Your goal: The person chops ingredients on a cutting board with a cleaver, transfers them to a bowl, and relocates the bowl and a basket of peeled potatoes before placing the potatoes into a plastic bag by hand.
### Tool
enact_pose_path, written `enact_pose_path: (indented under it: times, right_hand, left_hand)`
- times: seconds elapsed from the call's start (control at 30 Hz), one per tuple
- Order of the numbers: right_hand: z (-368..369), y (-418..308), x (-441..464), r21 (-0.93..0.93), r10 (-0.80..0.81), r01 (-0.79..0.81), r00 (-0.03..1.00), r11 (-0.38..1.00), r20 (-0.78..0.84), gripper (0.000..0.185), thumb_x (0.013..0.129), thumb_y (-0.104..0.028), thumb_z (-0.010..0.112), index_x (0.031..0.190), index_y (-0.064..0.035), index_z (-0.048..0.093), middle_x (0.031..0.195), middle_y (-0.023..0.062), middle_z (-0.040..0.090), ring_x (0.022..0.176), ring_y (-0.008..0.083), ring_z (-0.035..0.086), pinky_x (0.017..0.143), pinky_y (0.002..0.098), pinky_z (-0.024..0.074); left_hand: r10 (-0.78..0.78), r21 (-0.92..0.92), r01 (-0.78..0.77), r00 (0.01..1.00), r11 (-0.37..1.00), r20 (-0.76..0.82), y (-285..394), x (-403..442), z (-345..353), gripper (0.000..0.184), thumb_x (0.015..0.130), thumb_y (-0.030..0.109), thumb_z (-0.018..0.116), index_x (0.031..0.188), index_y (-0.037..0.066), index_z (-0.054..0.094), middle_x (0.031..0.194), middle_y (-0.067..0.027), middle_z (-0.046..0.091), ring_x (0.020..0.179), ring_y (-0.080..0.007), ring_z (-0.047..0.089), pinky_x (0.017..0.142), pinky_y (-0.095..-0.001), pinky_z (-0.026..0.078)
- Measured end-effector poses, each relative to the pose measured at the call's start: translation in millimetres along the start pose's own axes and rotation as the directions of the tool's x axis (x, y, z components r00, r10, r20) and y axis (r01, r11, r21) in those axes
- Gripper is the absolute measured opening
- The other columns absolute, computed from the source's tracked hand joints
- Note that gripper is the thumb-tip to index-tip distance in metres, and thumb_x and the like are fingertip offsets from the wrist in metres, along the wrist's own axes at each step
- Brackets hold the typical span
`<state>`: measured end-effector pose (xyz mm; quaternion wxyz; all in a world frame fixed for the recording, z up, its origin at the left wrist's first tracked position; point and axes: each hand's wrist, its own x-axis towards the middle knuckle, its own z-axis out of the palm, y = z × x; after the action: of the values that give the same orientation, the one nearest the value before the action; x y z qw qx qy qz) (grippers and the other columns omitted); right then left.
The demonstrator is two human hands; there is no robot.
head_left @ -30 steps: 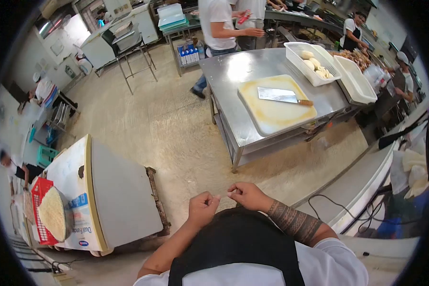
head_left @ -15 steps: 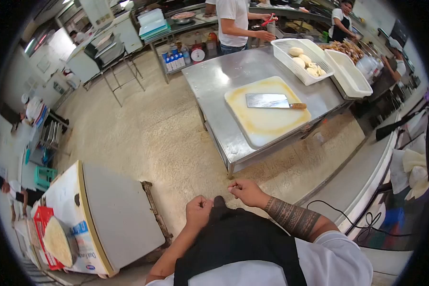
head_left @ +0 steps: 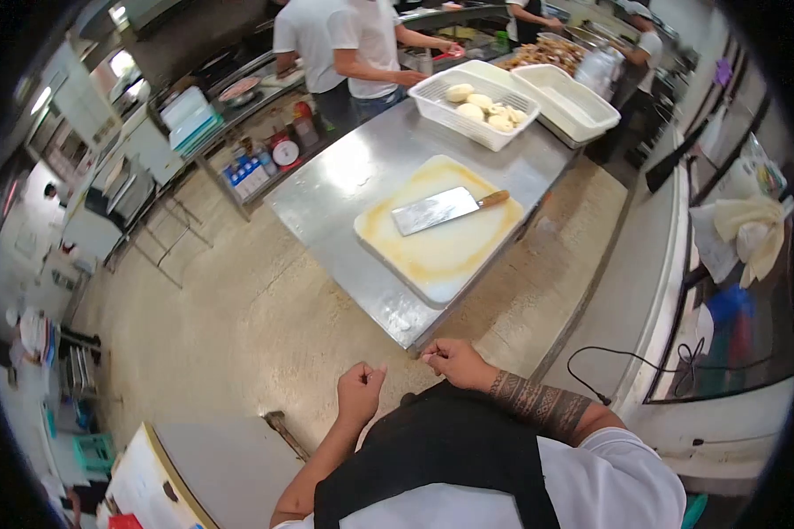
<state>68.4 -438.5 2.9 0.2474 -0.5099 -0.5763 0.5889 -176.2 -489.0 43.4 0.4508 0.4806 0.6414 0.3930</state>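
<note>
My left hand hovers in front of the black apron, its fingers curled in and the thumb against them. To its right, my right hand pinches thumb and fingers together close to the near corner of the steel table. The two hands are apart. Whether either holds something tiny cannot be made out. On the table, a cleaver with a wooden handle lies flat on a white, yellow-stained cutting board. Behind the board is a white perforated basket with pale rounded pieces of food.
Beside the basket sits a white tub. Two people stand behind the table. A chest freezer is at lower left. On the right, a low wall carries a black cable. A scale rests on a lower shelf.
The view has turned right and drawn nearer the table. Board, cleaver and basket appear further left and rotated. My hands stay pinched, slightly further apart sideways. A second person shows behind the table.
</note>
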Motion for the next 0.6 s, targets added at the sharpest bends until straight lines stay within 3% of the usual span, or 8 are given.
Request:
enact_pose_path:
  times: [0.13,0.23,0.37,0.6]
  right_hand:
    - [-30,-23,-4,0.064,-0.007,0.014,0.994,0.998,-0.109,0.021,0.100,-0.022,0.069,0.096,-0.0015,0.068,0.077,0.0030,0.066,0.069,0.0097,0.061,0.064,0.0291,0.0511]
    - [-70,-19,16,0.024,0.007,0.000,0.964,1.000,-0.265,0.025,0.099,-0.022,0.068,0.090,0.0011,0.067,0.079,0.0072,0.070,0.071,0.0146,0.066,0.065,0.0319,0.0536]
    - [-144,-35,48,0.247,0.110,0.000,0.895,0.969,-0.432,0.020,0.099,-0.019,0.066,0.088,-0.0023,0.067,0.073,0.0043,0.065,0.065,0.0137,0.061,0.060,0.0300,0.0495]
    - [-304,-26,172,0.552,0.184,0.167,0.832,0.817,-0.523,0.016,0.098,-0.018,0.064,0.096,-0.0024,0.067,0.077,0.0038,0.064,0.058,0.0100,0.051,0.051,0.0257,0.0399]
  left_hand:
    - [0.025,0.052,-0.029,0.998,0.998,0.061,-2,15,10,0.041,0.096,0.022,0.075,0.068,0.005,0.051,0.062,0.0038,0.046,0.061,-0.0067,0.039,0.054,-0.0287,0.033]
    - [-0.103,0.019,0.102,0.991,0.995,0.080,-5,26,16,0.039,0.096,0.021,0.075,0.068,0.005,0.052,0.063,0.0042,0.046,0.060,-0.0067,0.038,0.054,-0.0289,0.033]
    - [-0.158,-0.083,0.162,0.986,0.983,0.058,-17,41,27,0.036,0.096,0.018,0.074,0.070,0.008,0.052,0.062,0.0049,0.046,0.060,-0.0052,0.038,0.054,-0.0268,0.032]
    - [-0.350,-0.254,0.329,0.936,0.909,-0.038,11,57,58,0.033,0.097,0.014,0.072,0.071,0.011,0.051,0.059,0.0040,0.047,0.052,-0.0051,0.039,0.048,-0.0254,0.031]
